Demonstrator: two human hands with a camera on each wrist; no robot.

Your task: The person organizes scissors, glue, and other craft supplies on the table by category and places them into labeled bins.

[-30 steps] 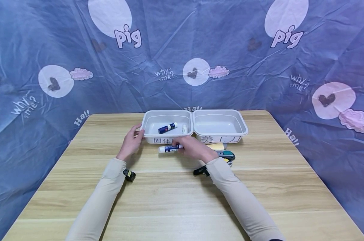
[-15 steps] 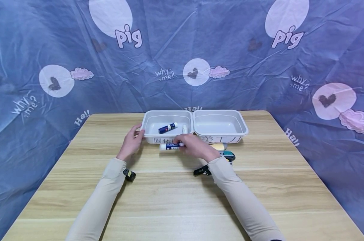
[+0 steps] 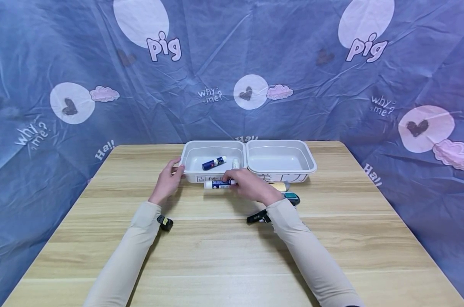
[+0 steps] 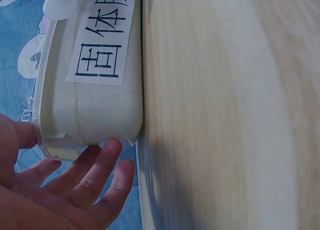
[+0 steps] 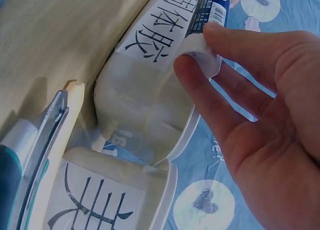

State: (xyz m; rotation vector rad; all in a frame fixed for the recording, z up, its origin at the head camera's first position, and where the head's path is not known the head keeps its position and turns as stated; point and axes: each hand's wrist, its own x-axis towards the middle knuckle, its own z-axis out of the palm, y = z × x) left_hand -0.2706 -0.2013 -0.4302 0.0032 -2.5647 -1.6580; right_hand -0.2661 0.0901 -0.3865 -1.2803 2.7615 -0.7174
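Note:
My right hand (image 3: 253, 186) pinches a glue stick (image 3: 218, 184) by one end, between thumb and fingertips. It has a dark blue label and white ends, and lies level before the labelled front of the left white plastic bin (image 3: 195, 173). In the right wrist view the thumb and index finger meet on its white end (image 5: 202, 53). My left hand (image 3: 166, 181) holds that bin's left end, thumb at the rim and fingers along the outer wall in the left wrist view. Inside the bin lie a dark blue glue stick (image 3: 214, 163) and a white one (image 3: 235, 164).
Against the left bin stands a second white bin (image 3: 282, 172), also labelled. Below my right wrist lie utility knives: a yellow one (image 3: 281, 186), a teal one (image 3: 292, 198) and a black one (image 3: 257, 217), partly hidden by the arm. A blue printed cloth (image 3: 159, 111) hangs behind the table.
My right hand has raised the glue stick slightly from the table, toward the left bin's front wall, shifting a little right. The left hand stays at the bin's end.

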